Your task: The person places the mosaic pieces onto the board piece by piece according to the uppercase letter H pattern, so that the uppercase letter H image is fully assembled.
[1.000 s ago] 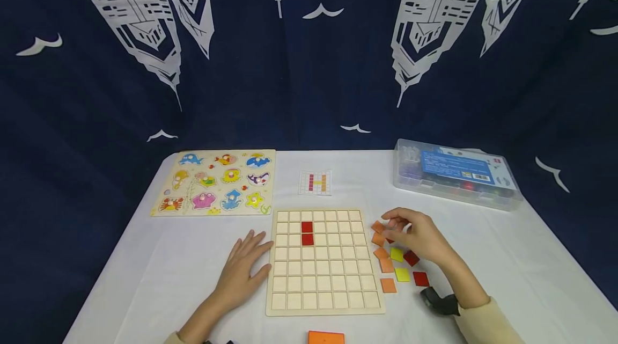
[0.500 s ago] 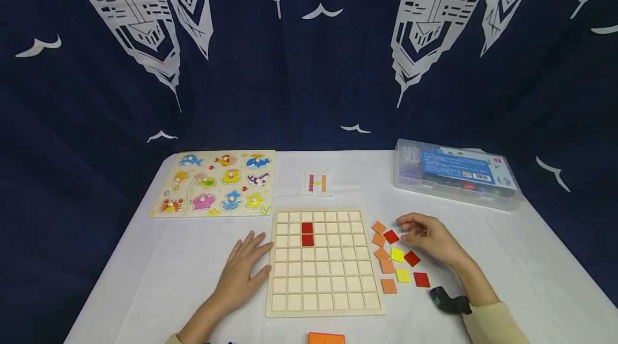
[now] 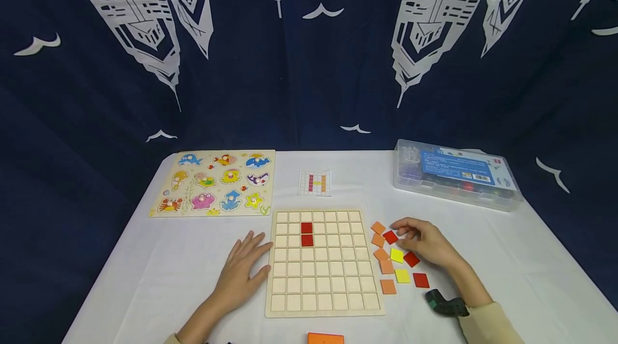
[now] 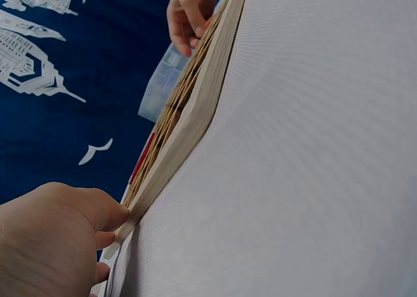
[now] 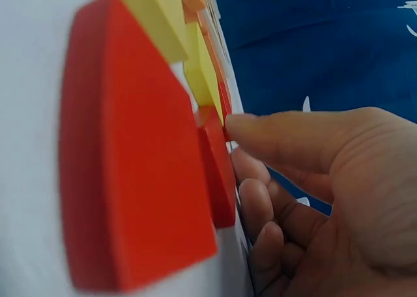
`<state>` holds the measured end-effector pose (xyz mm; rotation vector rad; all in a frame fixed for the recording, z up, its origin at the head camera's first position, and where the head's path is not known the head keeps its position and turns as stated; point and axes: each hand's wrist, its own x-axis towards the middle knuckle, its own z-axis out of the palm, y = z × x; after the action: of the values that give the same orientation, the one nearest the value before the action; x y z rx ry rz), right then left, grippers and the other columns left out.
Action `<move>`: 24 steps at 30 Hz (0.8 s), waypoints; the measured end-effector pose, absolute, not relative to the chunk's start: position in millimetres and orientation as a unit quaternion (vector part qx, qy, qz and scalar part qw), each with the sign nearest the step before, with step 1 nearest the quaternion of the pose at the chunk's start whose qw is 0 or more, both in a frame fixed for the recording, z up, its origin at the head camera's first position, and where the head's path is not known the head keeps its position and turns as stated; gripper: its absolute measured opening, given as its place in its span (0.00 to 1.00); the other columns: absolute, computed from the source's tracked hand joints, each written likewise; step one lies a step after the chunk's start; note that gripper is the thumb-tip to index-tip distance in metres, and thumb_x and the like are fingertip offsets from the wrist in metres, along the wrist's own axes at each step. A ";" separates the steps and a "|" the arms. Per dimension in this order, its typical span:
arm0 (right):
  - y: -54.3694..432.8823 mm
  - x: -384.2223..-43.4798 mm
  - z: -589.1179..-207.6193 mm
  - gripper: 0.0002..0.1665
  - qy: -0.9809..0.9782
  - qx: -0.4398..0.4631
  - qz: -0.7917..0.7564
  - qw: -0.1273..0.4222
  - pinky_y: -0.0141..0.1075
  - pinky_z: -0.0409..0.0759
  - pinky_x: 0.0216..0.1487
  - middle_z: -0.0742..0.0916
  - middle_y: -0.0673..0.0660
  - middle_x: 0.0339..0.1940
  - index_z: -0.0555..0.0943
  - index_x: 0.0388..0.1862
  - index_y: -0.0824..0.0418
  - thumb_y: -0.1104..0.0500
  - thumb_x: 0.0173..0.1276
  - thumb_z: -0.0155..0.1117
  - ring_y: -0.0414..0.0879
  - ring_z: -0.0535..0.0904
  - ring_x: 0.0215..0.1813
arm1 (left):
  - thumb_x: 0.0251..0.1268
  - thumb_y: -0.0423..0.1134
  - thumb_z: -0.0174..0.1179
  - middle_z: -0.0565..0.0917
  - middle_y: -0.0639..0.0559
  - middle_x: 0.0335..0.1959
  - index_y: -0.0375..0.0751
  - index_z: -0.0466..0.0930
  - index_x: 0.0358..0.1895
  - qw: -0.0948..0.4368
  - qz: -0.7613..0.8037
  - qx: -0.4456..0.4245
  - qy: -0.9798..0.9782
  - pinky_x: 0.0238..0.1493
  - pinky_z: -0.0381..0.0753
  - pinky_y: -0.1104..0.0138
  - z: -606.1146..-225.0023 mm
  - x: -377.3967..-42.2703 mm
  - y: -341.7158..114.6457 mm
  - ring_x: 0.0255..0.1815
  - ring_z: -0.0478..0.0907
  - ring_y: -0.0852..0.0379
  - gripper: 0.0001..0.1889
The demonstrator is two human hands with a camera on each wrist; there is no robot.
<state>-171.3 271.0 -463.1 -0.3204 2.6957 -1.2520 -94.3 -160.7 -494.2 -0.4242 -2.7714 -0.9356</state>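
A wooden grid board (image 3: pixel 325 269) lies on the table with two red square tiles (image 3: pixel 307 234) set one below the other in its upper part. My left hand (image 3: pixel 243 269) rests flat with fingers spread, fingertips at the board's left edge. To the right of the board my right hand (image 3: pixel 425 239) hovers with loosely bent fingers, holding nothing, its fingertips right beside a loose red tile (image 3: pixel 390 236). In the right wrist view the thumb (image 5: pixel 260 131) points toward that tile, past two nearer red ones. Around it lie several orange tiles (image 3: pixel 379 240) and two yellow tiles (image 3: pixel 397 255).
A small pattern card (image 3: pixel 315 183) lies behind the board. At the back left is a sea-animal puzzle (image 3: pixel 212 183); at the back right, a clear plastic case (image 3: pixel 456 175). An orange object (image 3: pixel 326 338) shows at the front edge of the view.
My right hand drew back rightward from over the tiles, uncovering the red one, then came slightly left toward it again. The left hand and the board tiles have stayed put.
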 end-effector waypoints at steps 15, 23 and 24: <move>265.4 -168.8 -466.6 0.18 0.920 -0.109 -0.373 0.059 0.27 0.73 0.32 0.80 0.53 0.36 0.83 0.51 0.59 0.67 0.61 0.66 0.43 0.71 0.36 | 0.59 0.39 0.65 0.71 0.43 0.71 0.44 0.77 0.62 0.095 -0.313 -0.145 -0.934 0.76 0.48 0.44 -496.1 -94.6 -161.7 0.77 0.57 0.39 0.25; 266.2 -169.0 -468.3 0.16 0.921 -0.117 -0.367 0.050 0.27 0.73 0.32 0.80 0.52 0.35 0.83 0.49 0.59 0.67 0.61 0.67 0.43 0.70 0.35 | 0.60 0.39 0.64 0.70 0.44 0.71 0.45 0.77 0.62 0.093 -0.311 -0.145 -0.935 0.76 0.48 0.44 -496.0 -95.1 -161.6 0.77 0.57 0.39 0.25; 266.6 -169.2 -468.9 0.16 0.921 -0.118 -0.367 0.050 0.27 0.73 0.32 0.80 0.52 0.35 0.83 0.49 0.60 0.67 0.61 0.67 0.43 0.70 0.35 | 0.60 0.39 0.64 0.70 0.44 0.71 0.45 0.77 0.62 0.094 -0.311 -0.145 -0.935 0.76 0.48 0.44 -495.9 -95.1 -161.6 0.77 0.57 0.39 0.25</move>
<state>-169.2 266.6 -468.9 -0.3607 2.8061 -1.1161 -95.1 -161.6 -495.9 -0.4304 -2.7724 -0.9227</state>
